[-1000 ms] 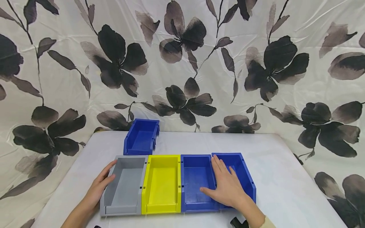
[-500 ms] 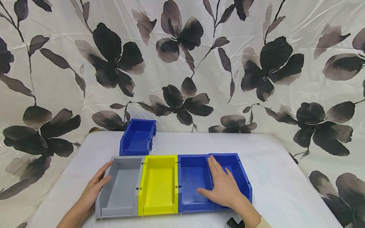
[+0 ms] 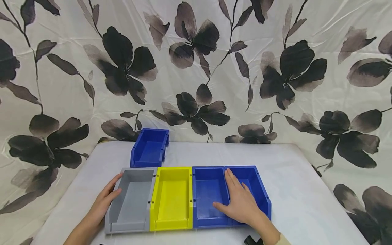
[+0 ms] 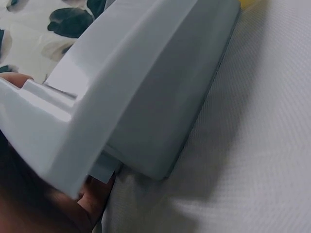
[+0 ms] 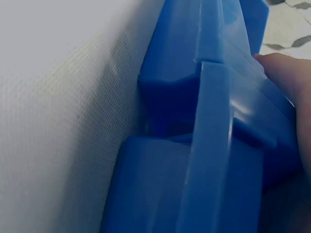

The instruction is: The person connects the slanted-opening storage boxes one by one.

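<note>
In the head view, a grey bin (image 3: 133, 199), a yellow bin (image 3: 172, 200), a blue bin (image 3: 210, 197) and another blue bin (image 3: 260, 194) stand side by side in a row. My left hand (image 3: 102, 200) holds the grey bin's left side wall, thumb at the rim. The left wrist view shows skin on both sides of that grey wall (image 4: 131, 92). My right hand (image 3: 240, 200) rests over the adjoining walls of the two blue bins, fingers extended, thumb spread over the left one. The right wrist view shows the thumb (image 5: 286, 73) beside the blue plastic (image 5: 209, 136).
One more blue bin (image 3: 150, 148) stands apart behind the grey one. White cloth covers the table (image 3: 294, 190). A floral curtain (image 3: 196, 78) hangs behind its far edge. A small black object (image 3: 252, 240) lies at the front, partly out of view.
The head view shifts slightly sideways. Both hands keep their places on the bins, and the row looks unchanged.
</note>
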`<state>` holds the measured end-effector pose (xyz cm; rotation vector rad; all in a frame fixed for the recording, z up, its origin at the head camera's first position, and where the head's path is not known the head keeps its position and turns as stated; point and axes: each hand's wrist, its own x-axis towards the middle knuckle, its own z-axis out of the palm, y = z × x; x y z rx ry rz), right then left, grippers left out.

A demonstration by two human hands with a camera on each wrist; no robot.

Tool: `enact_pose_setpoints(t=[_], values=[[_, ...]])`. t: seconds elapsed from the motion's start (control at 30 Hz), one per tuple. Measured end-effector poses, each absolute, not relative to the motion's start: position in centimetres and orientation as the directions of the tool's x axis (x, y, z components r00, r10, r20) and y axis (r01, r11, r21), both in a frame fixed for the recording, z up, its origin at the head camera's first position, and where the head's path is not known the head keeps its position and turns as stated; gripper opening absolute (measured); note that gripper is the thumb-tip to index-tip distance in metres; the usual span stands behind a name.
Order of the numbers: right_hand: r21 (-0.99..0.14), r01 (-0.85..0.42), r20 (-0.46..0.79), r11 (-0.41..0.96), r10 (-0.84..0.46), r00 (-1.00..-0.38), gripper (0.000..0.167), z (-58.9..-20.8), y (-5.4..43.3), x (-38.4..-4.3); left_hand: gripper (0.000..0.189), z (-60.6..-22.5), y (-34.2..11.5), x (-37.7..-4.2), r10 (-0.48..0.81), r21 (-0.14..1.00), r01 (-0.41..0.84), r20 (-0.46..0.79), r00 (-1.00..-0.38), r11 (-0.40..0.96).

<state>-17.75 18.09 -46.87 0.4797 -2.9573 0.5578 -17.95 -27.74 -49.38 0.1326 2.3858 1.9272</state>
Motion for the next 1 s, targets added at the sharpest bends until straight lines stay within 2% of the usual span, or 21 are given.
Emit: enact_pose_setpoints(t=[0.63,1.0], values=[[-0.358,-0.286,0.153,0.889,-0.247,-0.957,0.104,-47.14,18.18,-17.55,0.059,-49.72,-27.40,-18.06,0.133,0.980,0.041,0.015,-0.991,0.196],[-0.328,-0.306,0.166,0.894,-0.264,-0.950,0.098,-46.94,17.84,-17.46,0.060,-49.45,-27.82,-17.98,0.113,0.977,0.021,-0.003,-0.994,0.211]])
